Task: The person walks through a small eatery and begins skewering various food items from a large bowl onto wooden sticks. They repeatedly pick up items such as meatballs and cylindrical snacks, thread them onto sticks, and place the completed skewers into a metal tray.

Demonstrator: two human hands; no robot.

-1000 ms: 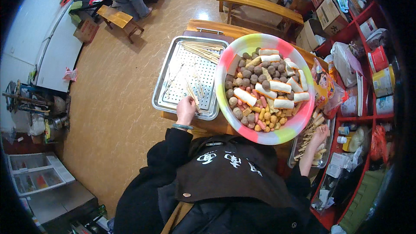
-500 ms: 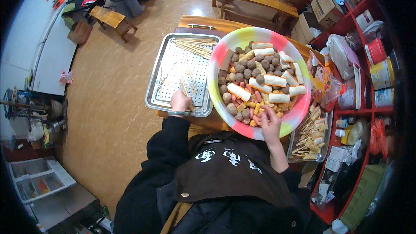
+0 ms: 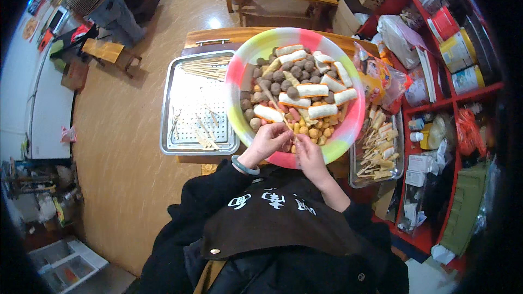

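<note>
Thin stick (image 3: 281, 113), one: held above multicoloured basin (image 3: 235, 90), pinched by left hand (image 3: 265, 142); long axis slanted away, leftward. Right hand (image 3: 313, 161): placed at near end, fingers narrowed; grip cannot be told.

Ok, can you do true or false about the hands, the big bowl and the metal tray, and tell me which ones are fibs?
1. The left hand and the right hand are close together. True.
2. The left hand is empty. False: it pinches a thin stick.
3. The big bowl holds white rolls. True.
4. The bowl is all blue. False: it is pink, yellow and white.
5. Loose sticks lie in the metal tray. True.
6. That tray is right of the bowl. False: it is on the left.
</note>
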